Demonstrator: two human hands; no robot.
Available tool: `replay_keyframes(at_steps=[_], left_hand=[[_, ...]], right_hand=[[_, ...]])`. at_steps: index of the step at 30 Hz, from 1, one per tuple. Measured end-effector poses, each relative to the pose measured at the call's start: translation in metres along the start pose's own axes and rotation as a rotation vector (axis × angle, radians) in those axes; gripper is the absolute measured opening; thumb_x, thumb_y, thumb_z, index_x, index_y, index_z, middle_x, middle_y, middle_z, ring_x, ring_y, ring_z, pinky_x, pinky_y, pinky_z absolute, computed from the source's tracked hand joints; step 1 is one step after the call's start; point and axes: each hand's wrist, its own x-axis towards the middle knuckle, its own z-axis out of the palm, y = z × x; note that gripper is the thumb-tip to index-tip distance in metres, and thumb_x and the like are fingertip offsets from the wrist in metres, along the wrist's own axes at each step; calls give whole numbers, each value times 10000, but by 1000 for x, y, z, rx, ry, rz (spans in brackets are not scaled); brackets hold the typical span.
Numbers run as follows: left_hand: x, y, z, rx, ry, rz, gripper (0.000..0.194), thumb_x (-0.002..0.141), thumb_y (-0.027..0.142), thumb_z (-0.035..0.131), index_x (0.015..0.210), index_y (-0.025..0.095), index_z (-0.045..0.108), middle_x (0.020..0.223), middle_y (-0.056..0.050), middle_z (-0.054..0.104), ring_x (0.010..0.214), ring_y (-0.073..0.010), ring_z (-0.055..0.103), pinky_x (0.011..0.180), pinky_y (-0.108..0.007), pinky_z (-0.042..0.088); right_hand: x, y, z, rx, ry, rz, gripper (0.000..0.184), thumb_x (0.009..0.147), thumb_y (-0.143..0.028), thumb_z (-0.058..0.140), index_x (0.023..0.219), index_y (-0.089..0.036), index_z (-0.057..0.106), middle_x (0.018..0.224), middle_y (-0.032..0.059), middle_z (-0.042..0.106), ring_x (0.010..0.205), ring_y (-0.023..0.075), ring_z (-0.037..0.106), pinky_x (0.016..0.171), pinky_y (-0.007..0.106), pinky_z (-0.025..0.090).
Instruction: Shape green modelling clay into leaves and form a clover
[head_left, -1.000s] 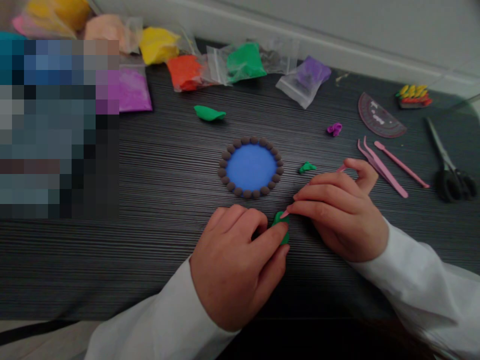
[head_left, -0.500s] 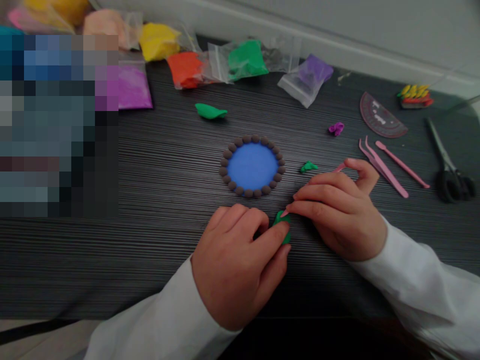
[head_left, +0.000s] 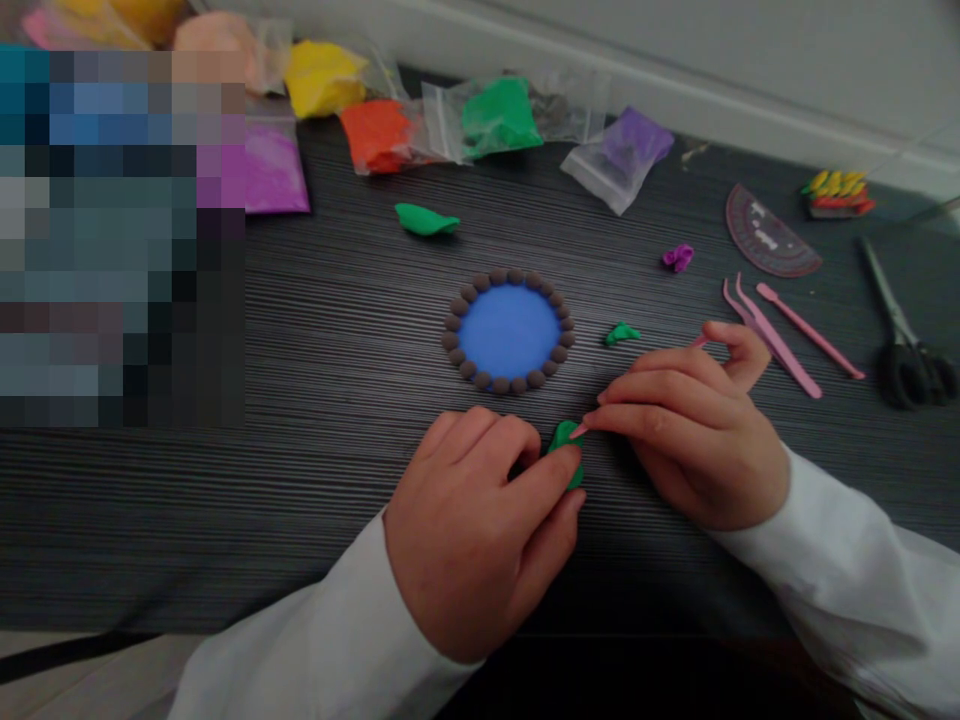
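Observation:
Near the front of the table, my left hand (head_left: 487, 530) pins a small green clay piece (head_left: 564, 440) under its index finger, with the thumb beside it. My right hand (head_left: 690, 425) pinches a thin pink modelling tool (head_left: 579, 431), whose pointed tip touches the top of that clay. Most of the tool's shaft is hidden by my fingers. Just beyond lies a blue clay disc (head_left: 510, 335) ringed with dark brown clay balls (head_left: 453, 340). A green scrap of clay (head_left: 622, 334) rests to the disc's right, and a green leaf-shaped piece (head_left: 426, 220) to its upper left.
Bags of coloured clay, among them a green one (head_left: 501, 115) and a purple one (head_left: 621, 155), line the back. On the right are pink tweezers (head_left: 776, 345), another pink tool (head_left: 810, 330), a protractor (head_left: 772, 235), scissors (head_left: 904, 345) and a purple clay scrap (head_left: 678, 258).
My right hand and the tool's tip have shifted slightly to the right over the green clay. My left hand stays on the piece. The whole view has moved a little.

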Motion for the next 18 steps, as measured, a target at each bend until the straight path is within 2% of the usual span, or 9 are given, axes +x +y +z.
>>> replay_keyframes(at_steps=[13,18], left_hand=[[1,-1,1,0,11,-6,237,769,298,474,960,230,598,786,-34,551,725,-180,463,641,-363,363],[-1,-1,1,-42,55,4,225,752,266,504,947,216,603,774,-35,551,715,-174,468,639,-356,375]], right_hand=[[-1,0,2,-7,4,-25,229,754,-120,507,865,-301,593,838,-61,651,845,137,552,925,452,160],[-4,0,-5,49,48,41,241,742,-98,512,858,-295,589,822,-49,644,830,138,552,918,452,184]])
